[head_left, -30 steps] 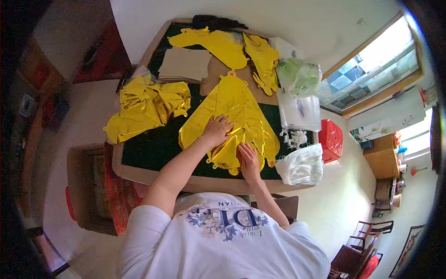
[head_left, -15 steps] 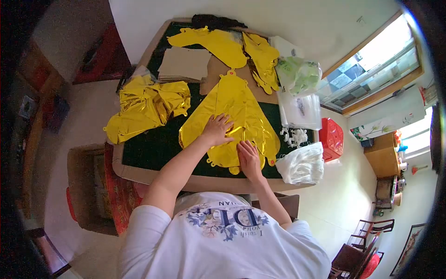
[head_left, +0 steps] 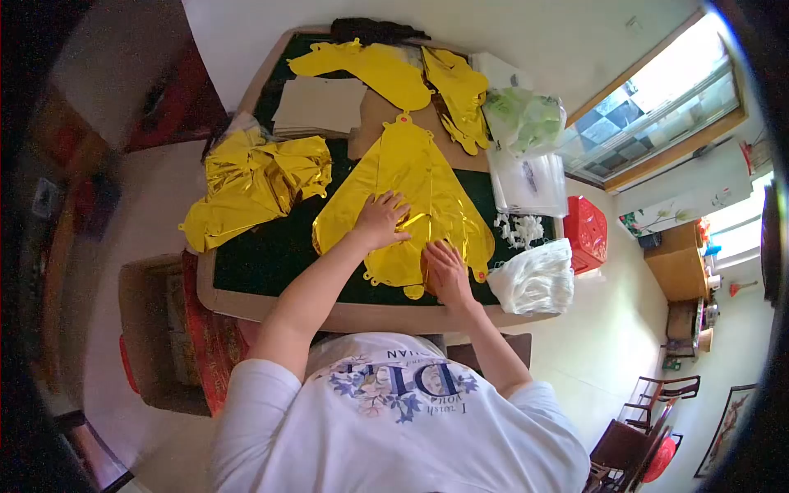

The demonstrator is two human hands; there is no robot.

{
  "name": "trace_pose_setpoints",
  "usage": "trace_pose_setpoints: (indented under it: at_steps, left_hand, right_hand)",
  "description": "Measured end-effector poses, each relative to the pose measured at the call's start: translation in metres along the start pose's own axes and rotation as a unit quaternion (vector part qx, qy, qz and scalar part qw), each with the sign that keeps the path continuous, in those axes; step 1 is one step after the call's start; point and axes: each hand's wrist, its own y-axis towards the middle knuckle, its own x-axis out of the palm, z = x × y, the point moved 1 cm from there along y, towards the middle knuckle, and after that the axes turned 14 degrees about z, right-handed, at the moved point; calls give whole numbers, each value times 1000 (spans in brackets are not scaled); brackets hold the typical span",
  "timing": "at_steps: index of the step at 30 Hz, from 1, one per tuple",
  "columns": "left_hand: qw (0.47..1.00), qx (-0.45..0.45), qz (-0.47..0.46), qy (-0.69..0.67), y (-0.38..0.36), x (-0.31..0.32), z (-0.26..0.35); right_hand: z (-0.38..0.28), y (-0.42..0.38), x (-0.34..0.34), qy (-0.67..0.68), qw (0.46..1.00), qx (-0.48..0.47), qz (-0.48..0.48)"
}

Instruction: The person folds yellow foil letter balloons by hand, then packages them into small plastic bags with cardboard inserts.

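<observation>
A gold foil balloon (head_left: 411,177), deflated and roughly triangular, lies flat on the dark green table top (head_left: 246,267) in front of me. My left hand (head_left: 382,222) rests on its middle with the fingers spread. Closer to the near edge, my right hand (head_left: 447,271) lies on the foil, its fingers stretched out and pointing away from me. Neither hand grips anything. At the left sits a crumpled heap of gold foil (head_left: 267,181). Two more flat gold foil pieces lie at the back, one long (head_left: 366,70) and one folded (head_left: 460,99).
Grey-brown cardboard sheets (head_left: 319,107) are stacked at the back left. Along the right side lie clear plastic bags (head_left: 526,185), small white pieces (head_left: 519,231) and a bundle of white strings (head_left: 534,279). A red stool (head_left: 585,236) stands beside the table; an open cardboard box (head_left: 156,337) is at left.
My right hand has shifted slightly to the right on the foil. The left hand stays at about the same place. The whole view has tilted slightly.
</observation>
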Motion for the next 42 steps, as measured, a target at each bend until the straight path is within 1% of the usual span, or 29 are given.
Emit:
trace_pose_setpoints:
  at_steps: [1, 3, 5, 6, 8, 9, 11, 15, 18, 20, 21, 22, 23, 24, 25, 26, 27, 28, 29, 31, 32, 33, 35, 36, 37, 38, 39, 40, 42]
  left_hand:
    - [1000, 2, 7, 1, 0, 2, -1]
    - [1000, 7, 13, 2, 0, 5, -2]
    - [1000, 4, 17, -5, -1, 3, -2]
    - [1000, 6, 16, -6, -1, 3, -2]
    - [1000, 9, 18, -15, 0, 3, -3]
    - [1000, 11, 17, -15, 0, 3, -2]
    - [1000, 9, 25, -15, -1, 3, -2]
    - [999, 9, 30, -22, -1, 3, -3]
    - [1000, 8, 21, -17, -1, 1, -2]
    - [1000, 3, 18, -16, -1, 1, -2]
    - [1000, 3, 21, -17, -1, 2, -3]
    - [1000, 5, 21, -21, 0, 2, -3]
    - [999, 6, 20, -25, -1, 4, -4]
    - [999, 5, 21, -26, -1, 2, -4]
    - [1000, 6, 16, -20, -1, 1, -4]
    - [1000, 8, 10, -15, -2, 0, -3]
    - [1000, 6, 14, -16, -1, 1, -3]
    - [1000, 9, 13, -8, -1, 3, -3]
    - [1000, 11, 10, -2, -1, 6, -4]
    - [1000, 8, 5, 2, -1, 1, -3]
    - [1000, 9, -2, 8, -2, -1, -2]
    - [1000, 7, -2, 8, -2, 0, -2]
    - [1000, 5, 11, -2, -3, 1, -2]
    - [1000, 4, 12, -1, -3, 2, -2]
    - [1000, 6, 16, -4, -3, 3, -2]
    - [1000, 8, 19, -8, -3, 4, -3]
    - [1000, 7, 20, -8, -2, 4, -4]
    - [1000, 8, 25, -9, -2, 5, -4]
    - [999, 9, 29, -10, -3, 8, -4]
  right_hand:
    - [-5, -10, -4, -8, 999, -6, -35]
    - [-12, -34, -9, 14, 1000, 12, -23]
    - [-13, -52, -17, 15, 998, -56, -25]
    - [-8, -56, -21, 14, 998, -54, -25]
    - [5, -62, -27, 106, 987, 113, -46]
    - [3, -58, -32, 106, 987, 115, -46]
    - [1, -43, -47, -74, 961, 250, 96]
    - [13, -49, -30, -135, 946, 282, 87]
    - [25, -55, -16, -89, 955, 272, 75]
    - [3, -37, -32, 44, 936, 348, 16]
    - [3, -34, -35, 42, 937, 345, 17]
    - [3, -32, -36, 381, 835, 397, 25]
    - [3, -31, -37, 671, 624, 400, 28]
    - [7, -34, -37, 647, 620, 438, 62]
    - [8, -36, -34, 646, 622, 437, 61]
    - [9, -39, -33, 394, 848, 342, 94]
    - [7, -40, -31, 92, 968, 200, 115]
    - [2, -43, -26, 4, 982, 155, 110]
    - [-1, -42, -19, 3, 983, 151, 108]
    - [-13, -39, -9, -50, 995, 45, 73]
    - [-16, -37, -6, 17, 993, 87, 77]
    - [-15, -37, -1, 18, 993, 85, 76]
    - [-10, -37, 13, 170, 961, 215, 48]
    - [-30, -23, 5, 357, 863, 351, 63]
    - [-27, -20, 7, 358, 864, 350, 63]
    - [-24, -18, 10, 256, 932, 247, 65]
    - [-20, -17, 14, 148, 977, 138, 65]
    - [-15, -16, 18, 80, 991, 93, 43]
    - [-17, -12, 19, 71, 994, 81, 34]
